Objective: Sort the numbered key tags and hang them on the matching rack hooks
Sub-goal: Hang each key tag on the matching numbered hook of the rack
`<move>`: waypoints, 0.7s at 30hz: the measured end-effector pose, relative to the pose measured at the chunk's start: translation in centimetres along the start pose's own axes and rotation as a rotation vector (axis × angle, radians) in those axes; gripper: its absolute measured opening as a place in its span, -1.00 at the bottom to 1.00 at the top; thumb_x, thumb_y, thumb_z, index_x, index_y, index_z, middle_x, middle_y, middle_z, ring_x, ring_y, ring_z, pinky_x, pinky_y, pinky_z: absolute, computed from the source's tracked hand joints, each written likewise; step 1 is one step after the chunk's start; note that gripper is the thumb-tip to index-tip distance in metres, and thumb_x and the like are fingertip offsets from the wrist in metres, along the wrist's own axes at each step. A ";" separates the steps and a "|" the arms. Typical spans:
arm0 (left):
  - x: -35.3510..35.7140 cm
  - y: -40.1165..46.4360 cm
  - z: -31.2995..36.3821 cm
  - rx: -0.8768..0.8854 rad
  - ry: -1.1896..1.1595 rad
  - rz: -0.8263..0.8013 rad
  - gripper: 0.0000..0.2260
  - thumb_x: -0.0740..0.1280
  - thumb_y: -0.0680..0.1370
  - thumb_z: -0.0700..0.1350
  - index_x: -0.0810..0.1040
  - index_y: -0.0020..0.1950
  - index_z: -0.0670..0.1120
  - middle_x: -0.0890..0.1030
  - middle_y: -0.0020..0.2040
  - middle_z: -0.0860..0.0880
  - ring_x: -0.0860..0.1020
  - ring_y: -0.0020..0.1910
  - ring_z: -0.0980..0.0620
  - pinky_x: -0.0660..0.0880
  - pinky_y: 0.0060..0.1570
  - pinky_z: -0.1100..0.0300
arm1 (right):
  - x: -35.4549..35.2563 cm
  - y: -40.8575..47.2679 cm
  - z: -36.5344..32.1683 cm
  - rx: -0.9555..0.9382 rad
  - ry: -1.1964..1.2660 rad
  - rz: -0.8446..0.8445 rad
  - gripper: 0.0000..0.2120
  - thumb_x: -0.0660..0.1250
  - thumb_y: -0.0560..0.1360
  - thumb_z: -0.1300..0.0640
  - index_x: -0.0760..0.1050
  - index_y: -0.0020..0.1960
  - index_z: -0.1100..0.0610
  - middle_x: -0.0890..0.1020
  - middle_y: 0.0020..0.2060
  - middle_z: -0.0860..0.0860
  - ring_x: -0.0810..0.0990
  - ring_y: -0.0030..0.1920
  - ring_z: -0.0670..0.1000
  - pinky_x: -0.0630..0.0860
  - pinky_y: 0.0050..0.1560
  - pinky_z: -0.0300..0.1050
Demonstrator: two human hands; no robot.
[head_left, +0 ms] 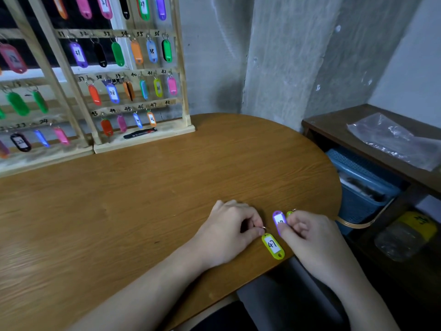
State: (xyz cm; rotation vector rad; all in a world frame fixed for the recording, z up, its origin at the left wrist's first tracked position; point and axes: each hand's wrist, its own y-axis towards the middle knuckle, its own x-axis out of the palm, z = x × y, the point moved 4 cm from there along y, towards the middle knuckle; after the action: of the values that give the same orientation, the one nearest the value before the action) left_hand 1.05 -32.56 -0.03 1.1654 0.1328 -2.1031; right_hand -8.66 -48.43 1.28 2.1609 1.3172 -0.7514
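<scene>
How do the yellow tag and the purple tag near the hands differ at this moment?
The yellow tag reads 47 plainly; the purple tag has a number too blurred to read. The left hand pinches the yellow tag's ring, leaving its body fully visible, while the right hand holds the purple tag with a fingertip over its lower end. Both are oval plastic tags with white labels, low over the table.
</scene>
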 end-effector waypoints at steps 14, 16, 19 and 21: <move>-4.4 -0.3 -2.4 -0.175 -0.237 0.260 -0.87 0.39 0.60 -0.04 0.59 -0.15 0.05 0.61 -0.26 0.07 0.43 -0.37 0.13 0.41 -0.27 0.24 | 1.5 3.8 -4.2 0.005 0.444 -0.163 -0.85 0.29 0.64 0.22 0.58 0.13 0.04 0.74 -0.21 0.03 0.61 -0.38 0.04 0.40 -0.37 -0.28; -5.8 -0.4 -2.7 -0.196 -0.209 0.298 -0.86 0.38 0.60 -0.04 0.58 -0.16 0.04 0.61 -0.27 0.05 0.43 -0.38 0.08 0.40 -0.30 0.26 | 2.8 5.2 -5.3 0.087 0.567 -0.160 -0.85 0.27 0.62 0.27 0.58 0.12 0.12 0.74 -0.20 0.07 0.62 -0.37 0.05 0.39 -0.36 -0.19; -8.4 -0.6 -3.6 -0.228 -0.179 0.348 -0.84 0.39 0.60 -0.06 0.58 -0.18 0.06 0.56 -0.31 0.17 0.43 -0.37 0.18 0.33 -0.30 0.38 | 5.0 7.7 -7.5 0.163 0.725 -0.219 -0.87 0.26 0.63 0.27 0.58 0.09 0.21 0.74 -0.22 0.10 0.61 -0.38 0.01 0.38 -0.34 -0.17; -10.1 -0.5 -4.4 -0.258 -0.144 0.384 -0.84 0.39 0.60 -0.06 0.57 -0.18 0.08 0.56 -0.30 0.14 0.44 -0.33 0.17 0.32 -0.29 0.38 | 6.6 9.3 -9.2 0.210 0.844 -0.308 -0.90 0.29 0.63 0.24 0.58 0.04 0.23 0.71 -0.28 0.08 0.58 -0.40 -0.01 0.34 -0.33 -0.18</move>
State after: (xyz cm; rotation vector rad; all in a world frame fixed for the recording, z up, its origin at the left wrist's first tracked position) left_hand 7.20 -24.92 5.04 0.8103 0.1007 -1.7621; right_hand 4.11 -41.96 4.67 2.5973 2.0893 -0.0327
